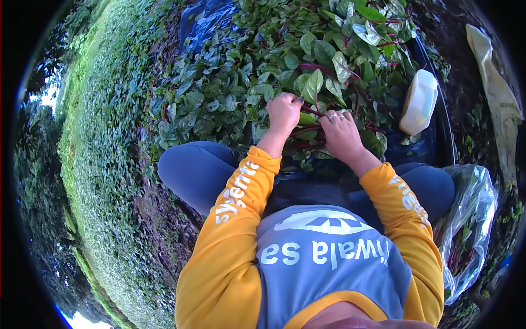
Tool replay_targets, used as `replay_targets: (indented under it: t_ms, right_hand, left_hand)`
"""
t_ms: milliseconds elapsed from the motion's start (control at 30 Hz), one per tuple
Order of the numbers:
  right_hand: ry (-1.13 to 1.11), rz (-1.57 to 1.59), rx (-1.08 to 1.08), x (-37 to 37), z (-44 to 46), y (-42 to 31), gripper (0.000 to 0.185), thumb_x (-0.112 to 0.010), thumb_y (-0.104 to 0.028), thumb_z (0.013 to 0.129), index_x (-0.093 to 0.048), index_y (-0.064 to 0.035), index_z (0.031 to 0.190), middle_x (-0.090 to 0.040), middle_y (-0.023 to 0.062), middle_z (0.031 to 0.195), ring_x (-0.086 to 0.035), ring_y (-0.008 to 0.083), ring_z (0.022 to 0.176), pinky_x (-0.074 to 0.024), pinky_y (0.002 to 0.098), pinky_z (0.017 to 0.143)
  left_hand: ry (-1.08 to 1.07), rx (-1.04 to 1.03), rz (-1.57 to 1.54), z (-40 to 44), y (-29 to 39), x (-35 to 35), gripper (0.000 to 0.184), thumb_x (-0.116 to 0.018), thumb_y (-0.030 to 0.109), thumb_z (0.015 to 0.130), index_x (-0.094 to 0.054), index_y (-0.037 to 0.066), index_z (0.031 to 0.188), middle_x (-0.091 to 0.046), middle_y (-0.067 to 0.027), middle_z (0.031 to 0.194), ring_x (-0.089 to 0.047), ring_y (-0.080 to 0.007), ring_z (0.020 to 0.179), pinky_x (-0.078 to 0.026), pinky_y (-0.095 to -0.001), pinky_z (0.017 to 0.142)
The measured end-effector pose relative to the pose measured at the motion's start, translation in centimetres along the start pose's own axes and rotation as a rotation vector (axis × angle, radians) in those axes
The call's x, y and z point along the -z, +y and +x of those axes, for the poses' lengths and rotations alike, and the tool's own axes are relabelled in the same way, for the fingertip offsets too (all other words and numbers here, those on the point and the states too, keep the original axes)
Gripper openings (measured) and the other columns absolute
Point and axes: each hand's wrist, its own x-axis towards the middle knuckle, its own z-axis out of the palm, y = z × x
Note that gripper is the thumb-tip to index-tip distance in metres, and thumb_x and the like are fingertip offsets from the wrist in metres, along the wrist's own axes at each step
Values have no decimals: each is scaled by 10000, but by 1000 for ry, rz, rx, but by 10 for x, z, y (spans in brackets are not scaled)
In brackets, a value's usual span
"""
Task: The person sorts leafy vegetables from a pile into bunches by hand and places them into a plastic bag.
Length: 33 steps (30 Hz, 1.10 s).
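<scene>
A large pile of Malabar spinach (219, 82), with green leaves and dark red stems, lies in front of my crossed legs. My left hand (284, 113) is closed, thumb and fingers pinching a red stem (311, 111) at the near edge of the pile. Close by on the right, my right hand (342, 133), with a ring on one finger, is closed around the same bunch of stems. An upright leaf (313, 85) stands between and just beyond both hands. The fingertips of the right hand are partly hidden by leaves.
A whitish plastic container (419, 103) lies at the right of the pile. Near my right knee is a clear plastic bag (468, 230) with stems inside. A pale sack (496, 98) lies farther right, blue plastic sheeting (203, 27) at the far left. Low green plants (109, 164) cover the ground leftward.
</scene>
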Motion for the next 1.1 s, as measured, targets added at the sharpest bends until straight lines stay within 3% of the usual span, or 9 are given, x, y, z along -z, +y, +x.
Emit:
replay_targets:
  t_ms: [33,100,200,233,333,433,567,833,1100]
  right_hand:
    - [1,0,-2,0,-1,-1,263,-624,-40,758,-586,-44,1018,-613,146,1068,-611,313,1043,-432,441,910]
    - [-3,-1,-6,0,-1,-2,254,-619,-36,761,-588,-48,1013,-617,144,1048,-613,308,1027,-434,439,908]
    - [28,3,-35,-2,-5,2,248,-622,-46,762,-588,-52,1008,-619,143,1037,-617,312,1019,-437,438,902]
    - [34,5,-42,-5,-5,5,248,-622,-46,762,-588,-52,1008,-619,143,1037,-617,312,1019,-437,438,902]
    - [-26,0,-112,-14,-8,7,249,-627,-57,764,-589,-53,1010,-625,138,1031,-625,310,1011,-439,437,898]
    - [-63,-38,-142,-11,-3,10,248,-630,-70,767,-592,-53,1011,-634,134,1028,-634,306,998,-442,437,897]
    - [1,-7,-81,-7,-4,9,249,-643,-100,773,-596,-53,1013,-647,131,985,-649,310,963,-451,443,894]
    - [-28,116,-92,-14,-11,6,249,-640,-95,785,-605,-59,1029,-663,128,937,-670,318,888,-485,446,832]
    - [-56,195,-247,1,-3,5,444,-648,-126,823,-547,-97,1255,-682,131,1029,-684,306,983,-492,450,871]
  left_hand:
    - [135,-12,-7,1,-5,-5,285,-662,333,880,-753,64,868,-720,-158,891,-680,-374,844,-447,-488,916]
    - [512,-60,167,18,-28,7,247,-644,244,882,-729,14,848,-698,-193,878,-669,-401,812,-512,-502,755]
    - [595,299,-347,53,-93,57,395,-540,317,1019,-705,-35,948,-702,-222,905,-664,-374,828,-512,-460,774]
    - [815,71,-170,53,-83,69,367,-564,306,1020,-695,-37,1010,-708,-221,961,-675,-346,884,-523,-440,824]
    - [311,-205,-325,0,-6,76,445,-730,299,913,-643,-39,1189,-664,-212,1213,-658,-357,1083,-503,-446,967]
    - [-315,-685,-57,-46,28,43,886,-879,335,736,-468,-8,1442,-559,-222,1405,-561,-367,1271,-412,-469,1102]
    - [-216,-737,283,-46,24,9,953,-914,377,642,-486,11,1412,-535,-220,1411,-523,-388,1300,-403,-476,1105]
    - [-416,-567,237,-35,19,4,600,-859,370,597,-658,34,1052,-678,-166,1043,-645,-365,1012,-495,-465,914]
    - [-557,-488,226,-17,25,8,664,-888,301,570,-647,5,1113,-677,-191,1049,-639,-385,1036,-514,-443,903]
